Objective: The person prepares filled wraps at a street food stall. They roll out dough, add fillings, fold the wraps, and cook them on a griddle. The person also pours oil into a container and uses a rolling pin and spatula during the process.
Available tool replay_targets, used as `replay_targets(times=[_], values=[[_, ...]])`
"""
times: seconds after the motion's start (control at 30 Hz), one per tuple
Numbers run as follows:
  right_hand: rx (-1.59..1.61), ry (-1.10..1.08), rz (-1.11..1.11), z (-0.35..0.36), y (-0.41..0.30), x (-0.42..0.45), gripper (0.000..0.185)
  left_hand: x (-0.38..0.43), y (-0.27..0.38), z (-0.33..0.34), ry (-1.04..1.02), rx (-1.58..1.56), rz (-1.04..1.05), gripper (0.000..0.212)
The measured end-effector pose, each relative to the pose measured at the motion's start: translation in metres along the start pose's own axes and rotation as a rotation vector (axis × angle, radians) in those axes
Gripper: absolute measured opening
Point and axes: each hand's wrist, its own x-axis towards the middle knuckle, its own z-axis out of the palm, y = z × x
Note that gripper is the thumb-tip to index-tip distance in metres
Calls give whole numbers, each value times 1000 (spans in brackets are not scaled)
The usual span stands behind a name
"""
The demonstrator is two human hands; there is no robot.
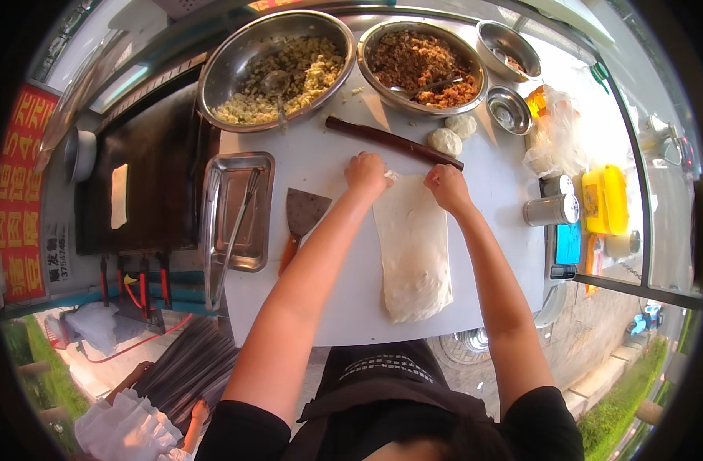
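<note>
A long flat piece of dough [414,242] lies on the white worktop [495,265] in front of me, its near end thicker and lumpy. My left hand [367,173] pinches its far left corner between thumb and fingers. At the far right corner, my right hand [447,187] has its fingers curled in on the dough's edge. Just beyond both hands rests a dark wooden rolling pin [394,140], lying slantwise. Two dough balls [444,142] sit behind the pin's right end. A metal scraper [306,210] with a wooden handle lies left of the dough.
Steel bowls of chopped green-yellow filling [311,69] and brown filling [423,57] stand at the back. Tongs [242,213] rest across a steel tray [269,216] beside a griddle [155,190] bearing a dough strip [119,196]. Shakers [552,209] stand right. Another person [126,426] is at lower left.
</note>
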Motion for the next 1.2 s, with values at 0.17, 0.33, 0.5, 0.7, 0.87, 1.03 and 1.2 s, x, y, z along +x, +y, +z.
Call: replay_targets(times=[0.17, 0.33, 0.5, 0.7, 0.87, 1.03, 1.2], values=[[122, -230, 57, -20, -9, -2, 21, 4, -15, 7, -31, -49, 121, 20], [330, -130, -117, -23, 2, -2, 26, -10, -33, 7, 29, -144, 319, 21], [4, -70, -44, -12, -13, -11, 15, -24, -14, 2, 29, -254, 235, 22], [274, -38, -118, -7, 18, 8, 13, -25, -20, 4, -32, -443, 120, 19], [201, -190, -179, -30, 1, -11, 26, -35, -25, -13, -176, -498, 111, 19], [467, -346, -155, -88, -11, -47, 13, -89, 1, -43, -270, -705, 153, 16], [368, -344, -364, -142, -26, -104, 12, -168, 28, -76, -241, -696, 240, 13]])
